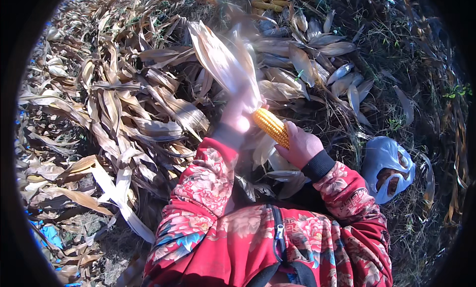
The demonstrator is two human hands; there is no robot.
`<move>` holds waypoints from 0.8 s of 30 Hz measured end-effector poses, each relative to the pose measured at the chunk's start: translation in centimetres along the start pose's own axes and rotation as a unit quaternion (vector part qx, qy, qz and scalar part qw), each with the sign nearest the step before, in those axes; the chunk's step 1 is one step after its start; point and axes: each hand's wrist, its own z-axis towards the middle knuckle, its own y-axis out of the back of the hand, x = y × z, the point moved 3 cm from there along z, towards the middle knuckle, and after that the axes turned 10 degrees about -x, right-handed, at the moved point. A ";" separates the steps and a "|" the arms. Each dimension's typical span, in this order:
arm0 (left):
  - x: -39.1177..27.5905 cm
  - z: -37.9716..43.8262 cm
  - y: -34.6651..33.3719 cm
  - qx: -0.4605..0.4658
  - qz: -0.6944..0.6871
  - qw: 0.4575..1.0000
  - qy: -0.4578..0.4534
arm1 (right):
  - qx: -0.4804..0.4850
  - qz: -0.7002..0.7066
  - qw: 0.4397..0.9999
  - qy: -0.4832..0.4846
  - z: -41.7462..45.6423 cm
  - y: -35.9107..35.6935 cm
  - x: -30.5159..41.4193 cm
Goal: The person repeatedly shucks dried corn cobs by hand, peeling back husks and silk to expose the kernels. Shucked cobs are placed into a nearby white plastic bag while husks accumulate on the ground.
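My right hand (305, 145) is closed around the lower part of a yellow ear of corn (271, 126), its bare kernels showing. The ear tilts up and to the left, and its upper end meets my left hand (242, 107). Pale dry husk leaves (219, 60) are gripped in my left hand and fan out away from me. That hand and the husk tips are blurred by motion and glare. Whether the husk is still joined to the ear is hidden behind the left fingers.
Dry corn husks and leaves (148, 97) cover the ground ahead and to the left. Several husked ears (273, 2) lie at the far edge. A white plastic bag (375, 157) with brownish contents rests on grass at my right. Blue material (51, 235) shows at lower left.
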 end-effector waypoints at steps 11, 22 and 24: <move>-1.7 1.0 1.0 -0.122 0.021 0.992 -0.023 | 0.016 0.046 0.999 0.025 -0.3 -1.3 0.9; -3.8 1.1 1.6 -0.132 -0.095 0.975 -0.150 | 0.132 0.483 0.838 -0.218 -0.7 -5.1 4.0; -4.1 1.1 1.8 -0.061 -0.140 0.978 -0.141 | 0.136 0.523 0.813 -0.218 -0.5 -5.0 4.3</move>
